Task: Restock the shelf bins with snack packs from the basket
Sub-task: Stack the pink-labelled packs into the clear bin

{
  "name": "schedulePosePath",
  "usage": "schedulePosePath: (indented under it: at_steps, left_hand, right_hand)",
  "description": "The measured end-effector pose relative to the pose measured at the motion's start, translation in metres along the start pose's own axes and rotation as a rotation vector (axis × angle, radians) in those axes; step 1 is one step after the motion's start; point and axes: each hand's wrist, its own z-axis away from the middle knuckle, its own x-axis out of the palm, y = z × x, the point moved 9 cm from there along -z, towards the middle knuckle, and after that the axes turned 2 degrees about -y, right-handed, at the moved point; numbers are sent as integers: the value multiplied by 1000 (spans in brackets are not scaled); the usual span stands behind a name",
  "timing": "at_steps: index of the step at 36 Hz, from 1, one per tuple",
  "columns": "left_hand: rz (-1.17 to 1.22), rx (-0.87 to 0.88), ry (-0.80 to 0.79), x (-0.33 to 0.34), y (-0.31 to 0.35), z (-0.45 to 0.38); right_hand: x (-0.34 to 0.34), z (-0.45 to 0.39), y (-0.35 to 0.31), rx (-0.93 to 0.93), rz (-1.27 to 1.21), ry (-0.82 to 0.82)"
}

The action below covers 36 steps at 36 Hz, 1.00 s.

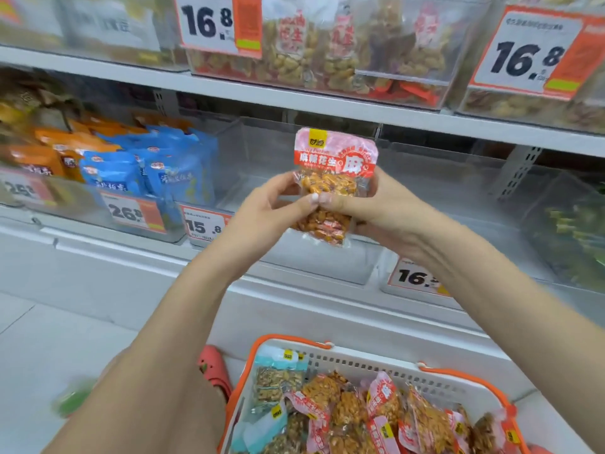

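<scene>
At 6 o'clock the basket [435,371] holds packs [347,411]. Dead centre, left hand [271,208] and right hand [370,208] pinch one upright pack [334,178], thumbs meeting, before a clear bin [278,149] at 12.

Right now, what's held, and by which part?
Both hands hold one red-labelled peanut pack upright in front of the shelf bin. Left hand and right hand pinch its side edges around mid-height, thumbs meeting on the front.

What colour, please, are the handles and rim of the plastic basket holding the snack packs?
Orange, on a white slotted plastic basket; the head view shows it.
</scene>
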Motion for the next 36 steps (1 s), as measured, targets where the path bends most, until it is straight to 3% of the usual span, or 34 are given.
schedulePosePath:
  at_steps: [7,13,15,22,32,36]
  left_hand:
    - [-648,-129,274,-75,-26,-15]
    - [-916,-316,-31,-71,-56,-22]
    - [-995,-319,-94,-68,-59,-26]
    - [-1023,-361,-336,-64,-77,-37]
    - [-1111,-398,-312,-58,-85,-50]
    - [-1103,-383,-314,-56,-84,-49]
  right_hand:
    - [17,-79,38,198,-49,38]
    - [27,-163,60,267,-15,27]
    - [24,-191,58,215,35,95]
    - [15,-269,63,-21,195,274]
    - [21,-298,104,-99,376,335]
    - [18,-292,97,-140,475,443]
